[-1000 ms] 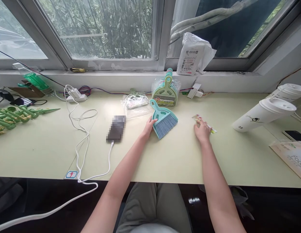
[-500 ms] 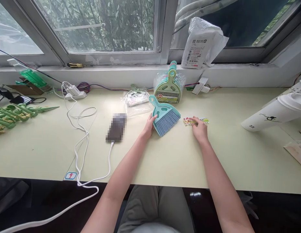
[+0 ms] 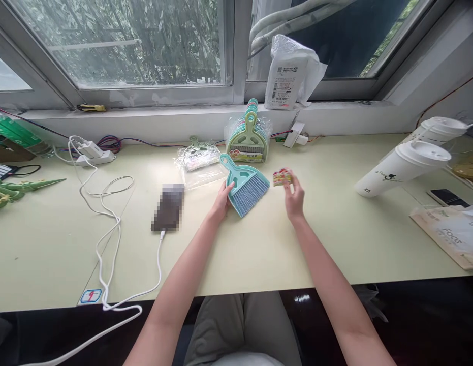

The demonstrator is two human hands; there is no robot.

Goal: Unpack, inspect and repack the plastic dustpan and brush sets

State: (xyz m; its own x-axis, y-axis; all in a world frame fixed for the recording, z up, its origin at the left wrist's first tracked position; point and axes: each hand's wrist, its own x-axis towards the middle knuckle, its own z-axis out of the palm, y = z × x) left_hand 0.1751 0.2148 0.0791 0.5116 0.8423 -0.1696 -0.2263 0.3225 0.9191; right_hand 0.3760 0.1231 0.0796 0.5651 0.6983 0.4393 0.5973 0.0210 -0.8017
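My left hand (image 3: 221, 200) grips the left edge of a teal dustpan (image 3: 242, 175) with a small brush (image 3: 252, 195) nested in it, its blue-grey bristles facing down and right. Between the thumb and fingers of my right hand (image 3: 295, 198) is a colourful printed label (image 3: 282, 177), raised off the table and a little right of the dustpan. Behind them stands a stack of dustpan and brush sets (image 3: 248, 137) in clear plastic, the front one green with a similar label at its bottom. Beside the stack lies another wrapped green set (image 3: 200, 155).
A phone (image 3: 168, 207) charges on a white cable (image 3: 116, 218) at the left. White cups (image 3: 400, 170) and a paper packet (image 3: 449, 236) are at the right. A power strip (image 3: 95, 156) sits near the wall, and a white parcel bag (image 3: 291, 73) rests on the sill.
My right hand has picked the label up from the table and tilted it, bringing it towards the dustpan. My left hand still holds the dustpan. The view has turned slightly right.
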